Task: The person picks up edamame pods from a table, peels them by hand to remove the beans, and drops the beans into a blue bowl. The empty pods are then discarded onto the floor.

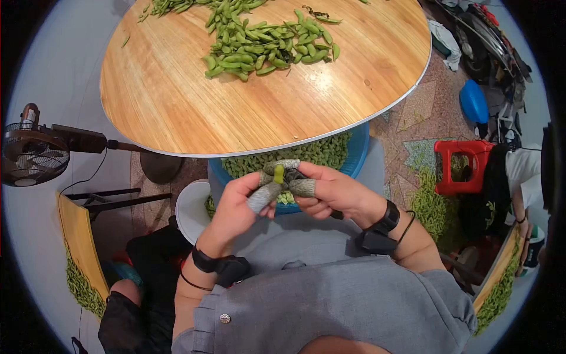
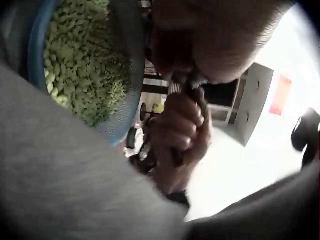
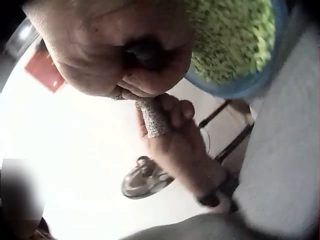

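Observation:
Both hands meet over a blue basin [image 1: 361, 150] of shelled green beans [image 1: 333, 152]. Between thumb and forefinger my left hand [image 1: 236, 203] pinches a green bean pod [image 1: 278, 174]. Grey knitted sleeves cover the thumbs and some fingers. My right hand [image 1: 337, 192] lies right against the left, fingers curled round a dark tool; its rounded dark end [image 3: 145, 52] shows at the palm in the right wrist view. I cannot tell what kind of tool it is. The left wrist view shows the right hand's curled fingers [image 2: 177, 127].
A round wooden table [image 1: 177, 100] with a pile of pods [image 1: 253, 50] stands in front. A white bucket [image 1: 191, 221] is left of the basin, a fan [image 1: 35, 150] farther left. Right are a red stool [image 1: 445, 177] and pods on the floor [image 1: 427, 212].

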Available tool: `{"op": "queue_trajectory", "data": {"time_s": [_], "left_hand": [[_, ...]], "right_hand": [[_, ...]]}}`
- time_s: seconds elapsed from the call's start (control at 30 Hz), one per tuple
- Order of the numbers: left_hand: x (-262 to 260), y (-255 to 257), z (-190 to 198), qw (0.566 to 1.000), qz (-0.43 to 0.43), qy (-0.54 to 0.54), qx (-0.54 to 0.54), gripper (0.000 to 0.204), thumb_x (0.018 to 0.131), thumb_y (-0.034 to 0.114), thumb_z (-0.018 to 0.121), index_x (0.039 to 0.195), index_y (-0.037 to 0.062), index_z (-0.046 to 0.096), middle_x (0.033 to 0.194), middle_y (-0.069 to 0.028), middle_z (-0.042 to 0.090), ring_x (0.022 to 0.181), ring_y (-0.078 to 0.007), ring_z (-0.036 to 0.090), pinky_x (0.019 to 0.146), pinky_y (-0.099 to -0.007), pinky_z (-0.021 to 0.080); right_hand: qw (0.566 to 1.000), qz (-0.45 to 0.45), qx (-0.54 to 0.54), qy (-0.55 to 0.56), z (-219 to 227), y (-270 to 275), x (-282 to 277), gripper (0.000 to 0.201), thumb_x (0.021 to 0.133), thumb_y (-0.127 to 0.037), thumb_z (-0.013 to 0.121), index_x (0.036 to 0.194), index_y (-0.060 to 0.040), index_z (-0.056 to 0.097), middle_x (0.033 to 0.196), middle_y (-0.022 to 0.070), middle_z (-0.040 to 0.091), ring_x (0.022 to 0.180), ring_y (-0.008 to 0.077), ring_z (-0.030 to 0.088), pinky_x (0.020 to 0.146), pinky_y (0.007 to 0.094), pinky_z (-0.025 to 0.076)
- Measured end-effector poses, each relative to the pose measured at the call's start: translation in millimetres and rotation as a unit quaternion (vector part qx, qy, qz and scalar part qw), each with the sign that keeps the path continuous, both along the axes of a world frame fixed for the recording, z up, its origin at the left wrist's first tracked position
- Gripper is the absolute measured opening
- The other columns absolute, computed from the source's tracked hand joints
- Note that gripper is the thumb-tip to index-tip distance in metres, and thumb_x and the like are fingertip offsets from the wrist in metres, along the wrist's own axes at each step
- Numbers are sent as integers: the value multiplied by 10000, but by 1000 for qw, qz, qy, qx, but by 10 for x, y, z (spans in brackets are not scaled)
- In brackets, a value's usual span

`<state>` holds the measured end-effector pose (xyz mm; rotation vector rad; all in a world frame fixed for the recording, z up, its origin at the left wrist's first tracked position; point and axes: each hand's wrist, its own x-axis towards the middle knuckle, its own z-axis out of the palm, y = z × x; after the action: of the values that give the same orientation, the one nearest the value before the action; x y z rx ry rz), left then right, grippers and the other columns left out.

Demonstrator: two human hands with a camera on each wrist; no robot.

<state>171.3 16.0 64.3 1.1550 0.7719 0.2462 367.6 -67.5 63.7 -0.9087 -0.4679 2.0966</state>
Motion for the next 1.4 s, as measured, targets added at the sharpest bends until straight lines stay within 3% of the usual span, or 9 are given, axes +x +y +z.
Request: {"op": "queue_trajectory", "data": {"time_s": [0.17,0.3,0.37,0.43,0.5,0.6,0.83,0.93,1.4], "left_hand": [[-13,72,-230,982,-38,-114,-143,171,922,165,570,954,2,611,698,8,577,560,-66,505,526,-250,457],[12,14,-370,930,-55,78,355,159,827,122,659,884,-7,583,693,-41,573,553,-110,526,540,-287,462],[18,24,-324,773,-74,109,621,122,812,84,640,853,-6,567,684,-78,542,558,-123,527,537,-298,453],[21,10,-303,771,-86,98,624,88,865,72,579,821,1,552,660,-47,520,551,-115,513,519,-300,450],[24,-50,-272,994,4,33,109,121,917,78,517,815,16,534,650,-10,501,531,-107,491,501,-289,449],[57,-51,-293,990,50,-54,-123,123,941,68,470,848,24,537,666,15,513,535,-90,490,502,-250,443],[107,-143,-574,928,-15,55,368,121,934,20,390,886,38,500,630,-14,479,478,-98,425,480,-271,432],[74,-93,-479,995,54,-42,-71,131,933,13,381,894,44,503,637,-14,498,492,-108,464,486,-272,437],[76,-39,-561,967,-80,117,213,64,910,75,515,894,25,551,748,-39,605,587,-88,548,495,-242,448]], "right_hand": [[996,-8,-49,78,3,-55,32,335,947,-113,383,1273,-175,427,687,-54,407,504,23,302,420,175,250],[999,-15,-26,-37,10,-69,-123,331,945,-126,395,1272,-173,422,705,-49,421,520,22,318,428,172,272],[996,-40,-17,-79,-53,-66,-170,365,936,-123,400,1296,-182,408,725,-44,436,533,23,328,437,169,291],[997,-36,-20,-62,-156,-75,-147,387,926,-103,387,1304,-184,399,734,-41,447,527,20,322,434,169,290],[999,-30,-27,5,-203,-93,-121,380,918,-92,378,1286,-183,407,732,-41,447,522,20,317,430,168,281],[997,-39,-53,42,-208,-121,-65,355,918,-89,375,1258,-180,423,732,-39,450,518,20,315,430,165,275],[990,-18,-30,-140,-221,-146,-99,351,920,-91,386,1258,-176,432,720,-39,445,522,23,321,432,170,275],[996,-37,-51,-65,-241,-158,-96,339,926,-102,394,1256,-169,433,713,-39,443,524,26,330,432,173,280],[983,-13,-50,-175,-243,-162,-142,275,949,-136,395,1216,-170,448,706,-44,445,519,24,324,425,171,276]]}}
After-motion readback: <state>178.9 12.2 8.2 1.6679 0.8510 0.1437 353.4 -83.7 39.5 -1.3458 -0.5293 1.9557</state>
